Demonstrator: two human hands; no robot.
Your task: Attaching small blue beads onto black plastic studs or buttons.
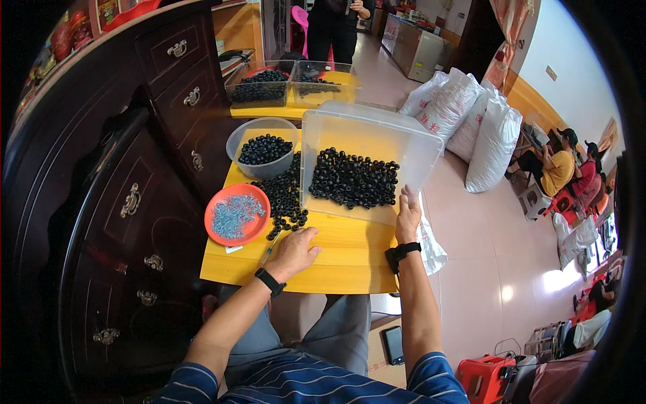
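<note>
A clear plastic bin (377,121) stands tilted on the yellow table, with many black bead-like pieces (353,178) heaped inside. My right hand (408,217) grips its near right corner. My left hand (295,253) rests on the table in front of loose black pieces (281,195), its thumb apart from the fingers and nothing visible in it. A thin pen-like tool (270,248) lies just left of that hand, partly covered. Beyond it sits a red plate (210,222) of small bluish slivers, and a round clear tub (232,145) holds more black pieces.
Behind the yellow table (336,262) are two more clear bins (296,87) with black pieces. A dark wooden cabinet (108,249) borders the left side. White sacks (494,148) stand on the tiled floor at the right. A person (333,30) stands ahead; others sit at far right.
</note>
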